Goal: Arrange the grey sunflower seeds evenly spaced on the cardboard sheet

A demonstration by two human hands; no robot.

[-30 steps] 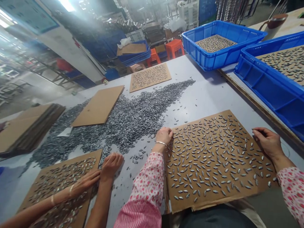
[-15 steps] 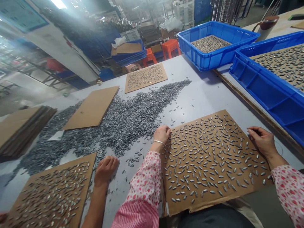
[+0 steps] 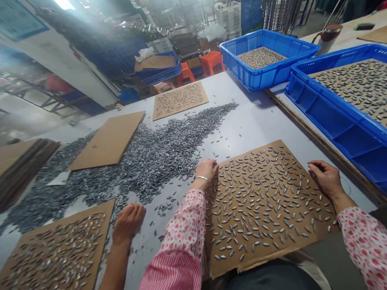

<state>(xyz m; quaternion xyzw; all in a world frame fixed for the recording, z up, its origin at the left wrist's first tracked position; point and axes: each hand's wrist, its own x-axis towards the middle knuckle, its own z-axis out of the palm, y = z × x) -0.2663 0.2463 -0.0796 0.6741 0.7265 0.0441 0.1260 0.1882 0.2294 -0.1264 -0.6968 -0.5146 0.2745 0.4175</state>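
Note:
A brown cardboard sheet [image 3: 229,264] lies before me, dotted with many small silvery, spindle-shaped metal pieces [image 3: 262,193]. At its upper left edge is my left hand [image 3: 207,169], fingers curled closed on the border; a bangle circles that wrist. My right hand [image 3: 328,177] is closed at the right edge, thumb and forefinger pinched together, the other fingers curled against the border. The fingertips' exact grip is partly hidden. Left of my left arm, another person's hand [image 3: 128,219] rests closed on the table beside a second cardboard sheet [image 3: 104,225] covered with similar pieces.
A large heap of loose metal pieces [image 3: 163,153] spreads over the white table [image 3: 256,117]. A bare cardboard sheet [image 3: 109,139] lies on it. Further off is a filled sheet [image 3: 181,98]. Blue crates [image 3: 256,76] stand at right; a cardboard stack [image 3: 24,165] is at left.
The view has shifted slightly, so most things sit a little further left. Both my hands keep their places at the sheet's edges. The other person's hand stays beside its sheet.

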